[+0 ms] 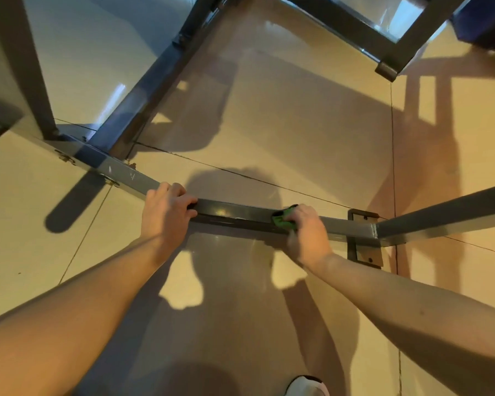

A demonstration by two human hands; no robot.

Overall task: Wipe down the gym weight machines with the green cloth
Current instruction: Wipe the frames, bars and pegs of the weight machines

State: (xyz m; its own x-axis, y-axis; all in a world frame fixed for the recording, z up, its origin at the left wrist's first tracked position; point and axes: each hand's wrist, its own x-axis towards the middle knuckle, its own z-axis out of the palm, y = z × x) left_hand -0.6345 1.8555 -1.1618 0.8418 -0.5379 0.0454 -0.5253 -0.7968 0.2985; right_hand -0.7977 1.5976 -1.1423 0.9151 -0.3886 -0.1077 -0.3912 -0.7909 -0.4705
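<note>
We are bent over a low steel bar (240,214) of the machine frame, which runs across the view just above the tiled floor (269,124). Our left hand (166,208) grips the bar from above, fingers (187,202) curled closed around its far edge, bracing us. Our right hand (305,230) is closed on the green cloth (282,220), bunched small, with only a bit of it showing between the fingers and the bar's top face.

The cloth is pressed against the bar well to the right of the left hand and near the welded corner joint (373,231), where a second bar (440,218) leads off to the right over a bolted foot plate (365,258).

To do this stroke well, we judge it best to keep the cloth flat and wrapped over the top and near faces, so that each pass covers both. Long, even strokes along the bar suit it better than short scrubs. The stretch between the hands looks glossy and streaked, so it probably wants another pass. The weld and plate are likely to trap dust; we should work the cloth into that angle with our fingertips. The left hand ought to shift along so its own patch gets wiped too.
</note>
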